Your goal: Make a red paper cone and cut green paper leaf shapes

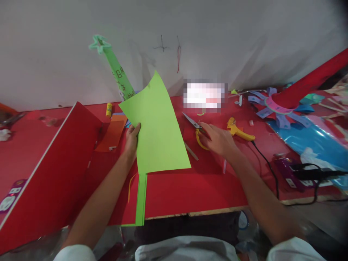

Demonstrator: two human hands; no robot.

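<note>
My left hand grips the left edge of a light green sheet of paper, thumb in front and fingers behind. The sheet is raised off the table and bends a little at its top. To its right, my right hand is closed at the handles of a pair of scissors with yellow grips. Their blades point up and left, toward the wall. Below the sheet, narrow green paper strips lie at the table's front edge.
A yellow glue gun with a black cord lies right of my right hand. On the left stand a red board and a glue stick. An orange paper piece lies beside them. Blue plastic film and a purple box lie right.
</note>
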